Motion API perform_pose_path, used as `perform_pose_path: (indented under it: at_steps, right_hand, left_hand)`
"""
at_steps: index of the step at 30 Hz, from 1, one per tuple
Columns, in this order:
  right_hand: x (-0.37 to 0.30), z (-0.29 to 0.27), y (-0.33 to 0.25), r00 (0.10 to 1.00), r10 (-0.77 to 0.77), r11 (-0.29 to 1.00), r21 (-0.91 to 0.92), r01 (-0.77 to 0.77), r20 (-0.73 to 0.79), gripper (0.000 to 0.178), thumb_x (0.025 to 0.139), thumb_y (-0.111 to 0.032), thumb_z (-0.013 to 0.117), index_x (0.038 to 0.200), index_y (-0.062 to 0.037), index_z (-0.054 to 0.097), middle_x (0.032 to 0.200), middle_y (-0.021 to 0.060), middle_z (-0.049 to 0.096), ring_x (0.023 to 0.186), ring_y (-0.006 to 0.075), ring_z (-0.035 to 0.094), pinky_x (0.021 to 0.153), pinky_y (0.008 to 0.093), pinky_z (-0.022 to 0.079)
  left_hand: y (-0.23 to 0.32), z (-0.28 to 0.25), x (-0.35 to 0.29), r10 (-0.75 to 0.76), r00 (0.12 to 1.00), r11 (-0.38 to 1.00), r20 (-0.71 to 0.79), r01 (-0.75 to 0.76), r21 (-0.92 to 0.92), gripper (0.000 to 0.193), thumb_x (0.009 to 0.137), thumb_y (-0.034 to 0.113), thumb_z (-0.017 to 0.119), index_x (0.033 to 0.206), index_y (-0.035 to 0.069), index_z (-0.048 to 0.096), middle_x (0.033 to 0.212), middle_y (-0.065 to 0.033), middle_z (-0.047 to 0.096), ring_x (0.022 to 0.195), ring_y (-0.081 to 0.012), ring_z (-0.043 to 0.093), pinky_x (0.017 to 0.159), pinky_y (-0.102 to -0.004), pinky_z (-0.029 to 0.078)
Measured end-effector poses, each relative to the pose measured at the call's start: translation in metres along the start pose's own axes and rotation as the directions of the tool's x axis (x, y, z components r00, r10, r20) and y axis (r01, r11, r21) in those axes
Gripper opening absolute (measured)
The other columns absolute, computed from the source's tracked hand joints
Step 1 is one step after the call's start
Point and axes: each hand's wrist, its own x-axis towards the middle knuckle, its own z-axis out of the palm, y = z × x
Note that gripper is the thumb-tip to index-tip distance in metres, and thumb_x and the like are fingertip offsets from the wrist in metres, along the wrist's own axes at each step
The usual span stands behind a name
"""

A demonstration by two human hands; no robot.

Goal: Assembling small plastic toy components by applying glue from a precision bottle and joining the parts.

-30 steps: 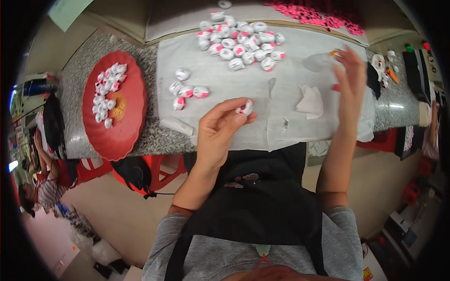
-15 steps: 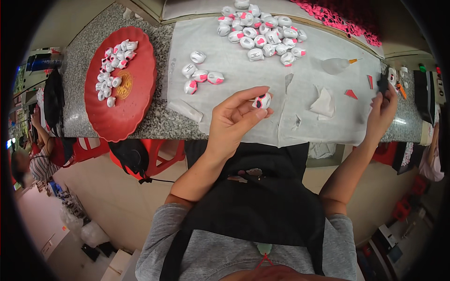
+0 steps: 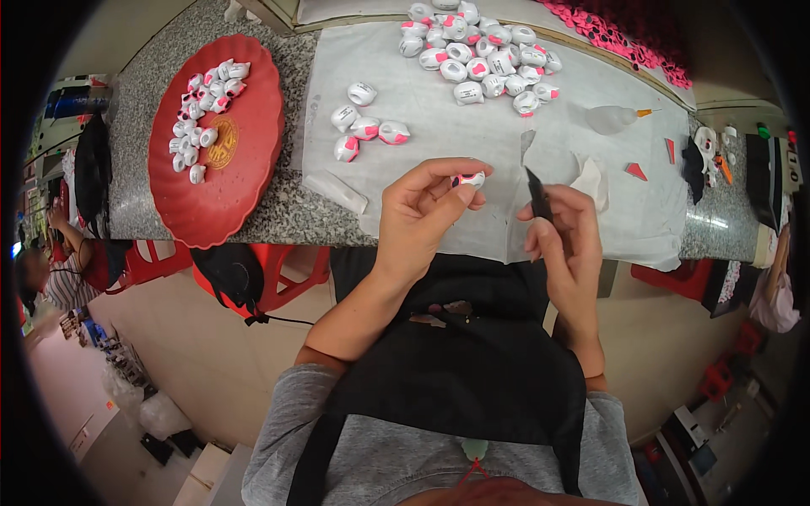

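Between the thumb and fingers of my left hand (image 3: 422,215) is a small white bead (image 3: 468,180) with dark and pink patches. My right hand (image 3: 569,236) grips black tweezers (image 3: 537,194), their pointed tip angled up and to the left. A short gap separates that tip from the bead. Both hands are over the near part of a white paper sheet (image 3: 472,139). Several similar white beads (image 3: 366,128) with pink marks lie left of centre on the sheet, and a larger heap of beads (image 3: 494,63) is at its far side.
A red scalloped tray (image 3: 253,164) with several beads stands on the speckled counter at left. To the right lie a small squeeze bottle (image 3: 609,119) with an orange tip, red scraps (image 3: 636,172) and crumpled paper (image 3: 591,181). Pink pieces (image 3: 616,38) fill the back right. Another person sits far left.
My right hand has come in from the right edge of the counter, now with the tweezers in it. My left hand stays in place, the bead turned slightly between its fingers.
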Motion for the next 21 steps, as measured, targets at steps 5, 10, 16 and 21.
perform_pose_path:
  at_steps: [5, 10, 16, 21]
  right_hand:
    - [0.007, 0.008, 0.008, 0.959, -0.275, 0.862, -0.423, 0.279, 0.071, 0.027, 0.072, 0.006, 0.045, 0.096, -0.0024, 0.051, 0.079, 0.0107, 0.054, 0.059, 0.0167, 0.051, 0.053, 0.0228, 0.041]
    - [0.006, 0.016, 0.007, 0.891, -0.444, 0.753, -0.500, 0.428, 0.094, 0.034, 0.064, 0.011, 0.047, 0.094, -0.0028, 0.053, 0.088, 0.0101, 0.056, 0.062, 0.0190, 0.053, 0.054, 0.0253, 0.043]
    - [0.011, 0.018, 0.015, 0.849, -0.510, 0.681, -0.538, 0.497, 0.139, 0.039, 0.056, 0.014, 0.046, 0.091, -0.0022, 0.053, 0.097, 0.0081, 0.055, 0.057, 0.0183, 0.051, 0.051, 0.0243, 0.042]
    - [0.011, 0.019, 0.011, 0.863, -0.478, 0.691, -0.537, 0.484, 0.163, 0.039, 0.055, 0.014, 0.045, 0.090, -0.0021, 0.053, 0.100, 0.0080, 0.054, 0.055, 0.0179, 0.050, 0.049, 0.0240, 0.041]
  left_hand:
    - [0.005, 0.005, 0.000, -0.026, 0.999, 1.000, -0.023, 0.026, 0.004, 0.027, 0.075, -0.003, 0.045, 0.102, -0.003, 0.047, 0.097, -0.0112, 0.051, 0.082, -0.0125, 0.051, 0.074, -0.0255, 0.043]
    - [0.002, 0.005, -0.002, -0.004, 1.000, 0.998, -0.021, 0.006, 0.067, 0.029, 0.075, -0.004, 0.044, 0.104, -0.003, 0.046, 0.099, -0.0105, 0.051, 0.084, -0.0120, 0.051, 0.073, -0.0243, 0.044]
    - [0.002, 0.004, -0.001, -0.031, 0.999, 0.999, -0.011, 0.032, 0.023, 0.029, 0.075, -0.004, 0.044, 0.105, -0.003, 0.046, 0.097, -0.0095, 0.051, 0.082, -0.0113, 0.051, 0.072, -0.0236, 0.044]
    - [0.001, 0.004, -0.001, -0.015, 1.000, 0.999, 0.005, 0.015, 0.039, 0.029, 0.076, -0.004, 0.044, 0.105, -0.003, 0.046, 0.097, -0.0086, 0.051, 0.083, -0.0108, 0.051, 0.073, -0.0241, 0.045]
